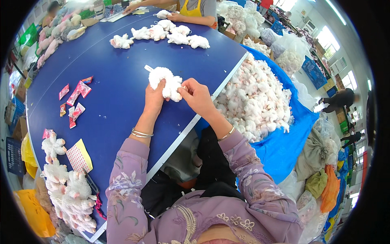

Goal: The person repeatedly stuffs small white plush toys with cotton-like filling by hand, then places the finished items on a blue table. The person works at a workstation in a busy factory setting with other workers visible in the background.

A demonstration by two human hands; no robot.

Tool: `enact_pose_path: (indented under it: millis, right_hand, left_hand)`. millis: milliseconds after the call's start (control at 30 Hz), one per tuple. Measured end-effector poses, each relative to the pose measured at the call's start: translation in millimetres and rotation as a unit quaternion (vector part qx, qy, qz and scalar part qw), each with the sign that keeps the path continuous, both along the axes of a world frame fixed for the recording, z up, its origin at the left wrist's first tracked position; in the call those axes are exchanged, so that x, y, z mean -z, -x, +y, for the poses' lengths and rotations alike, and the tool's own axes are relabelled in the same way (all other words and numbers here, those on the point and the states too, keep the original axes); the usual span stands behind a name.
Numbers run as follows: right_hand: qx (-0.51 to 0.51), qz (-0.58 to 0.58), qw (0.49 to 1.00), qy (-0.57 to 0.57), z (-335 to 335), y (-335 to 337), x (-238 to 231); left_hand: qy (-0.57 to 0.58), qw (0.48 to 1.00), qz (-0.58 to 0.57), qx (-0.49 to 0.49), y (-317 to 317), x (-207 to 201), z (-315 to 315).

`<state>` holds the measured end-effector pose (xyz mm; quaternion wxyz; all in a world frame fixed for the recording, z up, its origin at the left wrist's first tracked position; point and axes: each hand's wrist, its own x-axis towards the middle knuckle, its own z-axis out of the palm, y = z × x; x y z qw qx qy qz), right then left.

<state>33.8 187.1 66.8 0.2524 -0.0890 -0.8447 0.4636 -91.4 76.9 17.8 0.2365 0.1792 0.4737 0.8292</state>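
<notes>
A small fluffy white plush toy [163, 77], with a little loop or tag at its upper left end, is held just above the blue table [118, 89]. My left hand [154, 97] grips it from below and the left, thumb up against the fleece. At the toy's right end, my right hand [198, 97] pinches with thumb and forefinger. What lies between those fingertips is too small to make out. Fleece and fingers hide the toy's underside.
Similar plush toys [67, 183] are heaped at the table's left edge, beside a sticker sheet [79, 156] and a dark tool with a pink cord. Small wrapped packets [74, 97] lie left. More toys [158, 32] lie before a yellow-aproned co-worker. A large pile [256, 97] fills a blue sheet [300, 110] right.
</notes>
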Motion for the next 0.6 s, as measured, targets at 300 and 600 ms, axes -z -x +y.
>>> enact_pose_path:
  millis: [300, 600]
  right_hand:
    - [0.052, 0.090, 0.992, 0.071, -18.6, -12.1, -3.6]
    - [0.059, 0.105, 0.991, 0.056, -27.3, -5.1, -10.0]
  left_hand:
    - [-0.026, 0.998, 0.012, 0.050, -5.4, -11.5, -4.0]
    - [0.019, 0.997, -0.025, 0.068, -0.8, -6.8, -6.8]
